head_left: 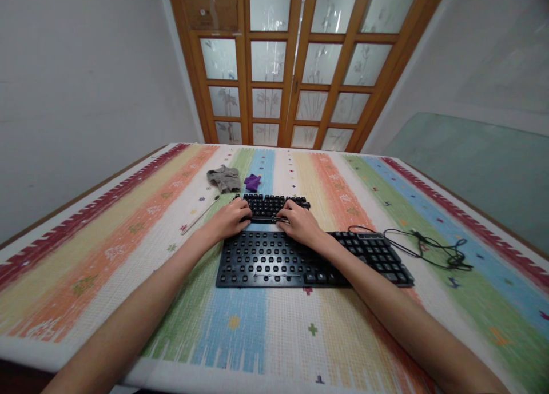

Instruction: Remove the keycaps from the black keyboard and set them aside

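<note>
A black keyboard [261, 262] lies on the table with its left part stripped to bare key stems, while keys remain on its right part. Just beyond it, loose black keycaps [266, 205] sit in close rows, with a long spacebar keycap [263, 219] along the near edge. My left hand [234, 217] is closed at the left end of these rows, fingers curled against the keycaps. My right hand [297, 221] is closed at the right end, fingers on the keycaps near the spacebar's end. My fingers hide part of the end keycaps.
A thin brush [199, 215] lies left of the keycaps. Behind are a grey cloth [223, 179] and a small purple cloth [252, 182]. The keyboard's black cable [433, 251] is bundled at right. A striped cloth [240, 325] covers the table; wooden glazed doors [295, 85] stand beyond.
</note>
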A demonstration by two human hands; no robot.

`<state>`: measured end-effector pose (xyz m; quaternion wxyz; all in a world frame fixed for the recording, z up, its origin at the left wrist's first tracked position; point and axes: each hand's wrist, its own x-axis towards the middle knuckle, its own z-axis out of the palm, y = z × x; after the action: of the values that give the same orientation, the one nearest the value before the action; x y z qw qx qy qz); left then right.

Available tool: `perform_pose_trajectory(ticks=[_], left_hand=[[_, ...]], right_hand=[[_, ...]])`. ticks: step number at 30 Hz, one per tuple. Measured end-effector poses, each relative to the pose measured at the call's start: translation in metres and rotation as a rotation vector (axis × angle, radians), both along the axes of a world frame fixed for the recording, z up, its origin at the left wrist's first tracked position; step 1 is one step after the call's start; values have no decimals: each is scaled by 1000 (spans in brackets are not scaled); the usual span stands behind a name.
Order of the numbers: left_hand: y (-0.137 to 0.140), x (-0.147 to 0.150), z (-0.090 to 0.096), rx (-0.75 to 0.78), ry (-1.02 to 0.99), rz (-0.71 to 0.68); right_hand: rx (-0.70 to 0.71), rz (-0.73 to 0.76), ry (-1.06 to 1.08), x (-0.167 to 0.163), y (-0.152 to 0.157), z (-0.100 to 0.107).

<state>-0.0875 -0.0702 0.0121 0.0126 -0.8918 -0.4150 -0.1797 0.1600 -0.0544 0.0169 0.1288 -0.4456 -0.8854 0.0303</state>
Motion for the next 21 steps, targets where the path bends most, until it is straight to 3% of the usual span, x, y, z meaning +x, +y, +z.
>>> perform_pose_trajectory(ticks=[11, 18, 21], left_hand=[[-17, -27, 14, 26, -65, 127], [-52, -26, 20, 7, -143, 220], [-62, -24, 18, 31, -153, 326]], right_hand=[[-2, 63, 340, 53, -17, 37], [-124, 134, 386, 73, -51, 52], [-165, 117, 375, 75, -64, 52]])
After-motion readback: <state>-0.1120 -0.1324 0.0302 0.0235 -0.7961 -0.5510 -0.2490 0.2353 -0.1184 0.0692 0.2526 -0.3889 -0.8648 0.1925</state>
